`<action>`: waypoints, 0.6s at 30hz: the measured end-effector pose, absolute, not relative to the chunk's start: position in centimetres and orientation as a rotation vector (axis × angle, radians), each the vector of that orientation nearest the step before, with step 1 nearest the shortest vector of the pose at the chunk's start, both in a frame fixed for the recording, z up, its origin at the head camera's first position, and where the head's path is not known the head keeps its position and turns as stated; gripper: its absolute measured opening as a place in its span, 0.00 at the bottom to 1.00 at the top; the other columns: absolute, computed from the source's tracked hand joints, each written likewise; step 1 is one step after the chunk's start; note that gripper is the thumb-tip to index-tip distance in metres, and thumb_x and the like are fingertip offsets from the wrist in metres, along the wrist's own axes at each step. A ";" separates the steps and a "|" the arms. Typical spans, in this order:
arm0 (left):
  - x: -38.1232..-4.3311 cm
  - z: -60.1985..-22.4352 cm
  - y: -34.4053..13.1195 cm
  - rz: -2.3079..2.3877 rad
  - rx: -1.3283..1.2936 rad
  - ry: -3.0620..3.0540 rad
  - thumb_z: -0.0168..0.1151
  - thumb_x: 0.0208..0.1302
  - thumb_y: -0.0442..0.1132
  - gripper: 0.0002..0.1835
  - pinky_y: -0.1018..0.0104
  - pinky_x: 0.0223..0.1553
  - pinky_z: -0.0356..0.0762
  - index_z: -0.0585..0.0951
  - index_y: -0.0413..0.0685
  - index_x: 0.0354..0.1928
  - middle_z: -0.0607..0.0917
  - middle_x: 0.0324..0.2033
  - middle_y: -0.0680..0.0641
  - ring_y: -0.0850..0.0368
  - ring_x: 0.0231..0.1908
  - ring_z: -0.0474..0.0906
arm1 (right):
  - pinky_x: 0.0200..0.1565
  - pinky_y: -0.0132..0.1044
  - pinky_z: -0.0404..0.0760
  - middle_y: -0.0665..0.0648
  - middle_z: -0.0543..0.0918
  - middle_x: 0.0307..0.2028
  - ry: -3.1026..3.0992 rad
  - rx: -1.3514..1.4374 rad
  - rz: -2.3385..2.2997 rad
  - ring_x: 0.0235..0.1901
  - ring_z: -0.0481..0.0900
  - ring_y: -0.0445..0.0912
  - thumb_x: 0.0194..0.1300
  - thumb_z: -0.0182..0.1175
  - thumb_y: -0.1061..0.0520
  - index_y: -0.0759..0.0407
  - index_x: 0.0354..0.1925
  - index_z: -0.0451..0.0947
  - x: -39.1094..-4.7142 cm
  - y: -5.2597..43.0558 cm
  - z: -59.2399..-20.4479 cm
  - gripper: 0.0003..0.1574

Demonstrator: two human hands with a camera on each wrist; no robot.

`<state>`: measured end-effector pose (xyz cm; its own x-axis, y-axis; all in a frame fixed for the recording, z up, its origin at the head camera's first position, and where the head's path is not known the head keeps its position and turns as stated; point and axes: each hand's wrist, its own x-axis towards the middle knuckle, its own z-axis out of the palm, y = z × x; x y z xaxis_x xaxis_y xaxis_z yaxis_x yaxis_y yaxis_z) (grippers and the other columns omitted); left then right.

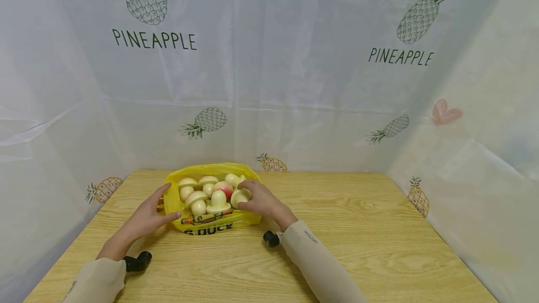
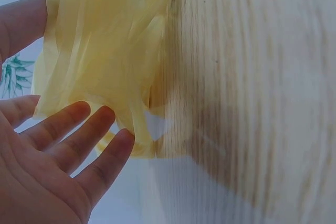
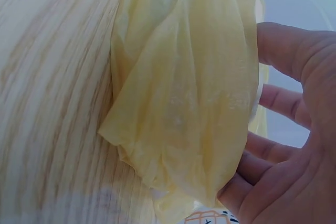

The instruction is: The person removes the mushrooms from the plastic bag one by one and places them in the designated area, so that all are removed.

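A yellow plastic bag [image 1: 246,218] with black lettering lies on the table, its wide mouth facing up. Inside sit several pale mushrooms [image 1: 218,200] with rounded caps and thick stems, and one reddish, rounded piece [image 1: 224,189] among them. At the bag's right end, my right hand [image 1: 265,200] pinches a mushroom [image 1: 240,197] between thumb and fingers. In the right wrist view, the bag's side [image 3: 184,87] hides what those fingertips touch. My left hand [image 1: 147,219] is beside the bag's left end, fingers spread; the left wrist view shows them against the thin plastic [image 2: 105,40].
The wooden table [image 1: 337,228] stretches to the right and toward me. Behind and at both sides hangs a pale sheet [image 1: 294,69] printed with pineapples. A black wrist mount [image 1: 138,262] is on the left forearm, another [image 1: 271,238] on the right.
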<state>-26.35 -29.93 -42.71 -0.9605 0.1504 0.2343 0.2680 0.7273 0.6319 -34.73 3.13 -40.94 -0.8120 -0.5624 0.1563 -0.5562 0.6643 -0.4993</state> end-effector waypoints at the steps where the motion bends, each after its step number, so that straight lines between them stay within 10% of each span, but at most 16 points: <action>1: -26.4 -42.7 -29.9 -1.046 -0.338 -2.762 0.68 0.58 0.53 0.54 0.35 0.51 0.69 0.46 0.39 0.74 0.54 0.69 0.27 0.27 0.59 0.64 | 0.56 0.43 0.72 0.53 0.73 0.58 2.852 -0.968 -0.859 0.57 0.71 0.47 0.59 0.67 0.45 0.50 0.58 0.73 -34.8 3.1 -40.9 0.31; 18: -26.3 -42.8 -29.8 -1.054 -0.337 -2.758 0.69 0.58 0.51 0.53 0.35 0.51 0.69 0.46 0.39 0.75 0.54 0.69 0.27 0.27 0.59 0.64 | 0.55 0.43 0.72 0.53 0.74 0.58 2.850 -1.018 -0.893 0.56 0.70 0.47 0.58 0.67 0.50 0.51 0.60 0.72 -35.0 3.3 -41.0 0.32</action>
